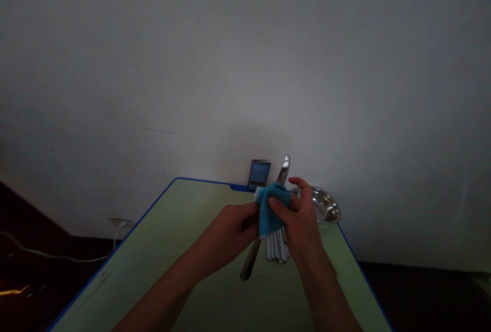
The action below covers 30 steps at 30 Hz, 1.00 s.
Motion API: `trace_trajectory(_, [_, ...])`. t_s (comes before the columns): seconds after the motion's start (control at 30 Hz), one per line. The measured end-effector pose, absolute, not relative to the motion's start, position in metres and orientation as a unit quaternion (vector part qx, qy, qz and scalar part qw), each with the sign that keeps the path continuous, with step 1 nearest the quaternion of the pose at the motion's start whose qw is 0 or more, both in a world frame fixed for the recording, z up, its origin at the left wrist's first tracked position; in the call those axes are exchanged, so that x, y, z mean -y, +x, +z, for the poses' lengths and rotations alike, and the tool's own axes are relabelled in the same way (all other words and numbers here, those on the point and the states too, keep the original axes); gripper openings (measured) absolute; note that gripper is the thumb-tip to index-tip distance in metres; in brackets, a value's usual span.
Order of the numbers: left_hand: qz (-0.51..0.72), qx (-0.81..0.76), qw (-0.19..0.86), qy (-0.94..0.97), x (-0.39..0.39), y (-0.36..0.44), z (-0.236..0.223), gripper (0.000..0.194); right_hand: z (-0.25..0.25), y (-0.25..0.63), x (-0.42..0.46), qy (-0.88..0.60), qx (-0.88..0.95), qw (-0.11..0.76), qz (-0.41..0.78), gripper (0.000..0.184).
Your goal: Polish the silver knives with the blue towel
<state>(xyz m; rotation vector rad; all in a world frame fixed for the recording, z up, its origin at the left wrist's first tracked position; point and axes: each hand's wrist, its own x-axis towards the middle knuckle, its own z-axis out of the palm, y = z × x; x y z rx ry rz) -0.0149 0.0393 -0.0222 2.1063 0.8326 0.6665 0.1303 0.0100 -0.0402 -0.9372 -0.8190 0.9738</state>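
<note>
Your left hand (233,230) grips a table knife (284,168) just below a blue cloth (271,210), while your right hand (301,224) pinches that cloth around the blade with clenched fingers (278,207). Beyond your fingers, a steel bowl (325,205) and a phone (259,175) sit at the far end of the table (199,196).
</note>
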Motion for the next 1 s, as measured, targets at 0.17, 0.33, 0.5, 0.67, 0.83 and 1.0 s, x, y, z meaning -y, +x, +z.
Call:
trace_trajectory(0.17, [0.255, -0.322, 0.377, 0.83, -0.039, -0.015, -0.023, 0.012, -0.038, 0.131, -0.009, -0.431, 0.361, 0.701, 0.44, 0.065])
trace_trajectory(0.33, [0.25, -0.311, 0.371, 0.839, -0.039, -0.016, -0.025, 0.012, -0.039, 0.133, -0.011, -0.439, 0.357, 0.705, 0.428, 0.066])
trace_trajectory(0.5, [0.228, -0.313, 0.357, 0.85, -0.04, -0.018, -0.029, 0.011, -0.038, 0.134, -0.011, -0.44, 0.354, 0.709, 0.422, 0.065])
trace_trajectory(0.67, [0.203, -0.308, 0.36, 0.857, -0.038, -0.019, -0.026, 0.012, -0.036, 0.136, -0.01, -0.444, 0.346, 0.717, 0.412, 0.064])
trace_trajectory(0.83, [0.187, -0.311, 0.354, 0.862, -0.037, -0.02, -0.026, 0.016, -0.036, 0.139, -0.012, -0.434, 0.332, 0.731, 0.408, 0.063])
trace_trajectory(1.0, [0.179, -0.316, 0.351, 0.863, -0.036, -0.021, -0.029, 0.02, -0.035, 0.14, -0.011, -0.431, 0.326, 0.738, 0.403, 0.062])
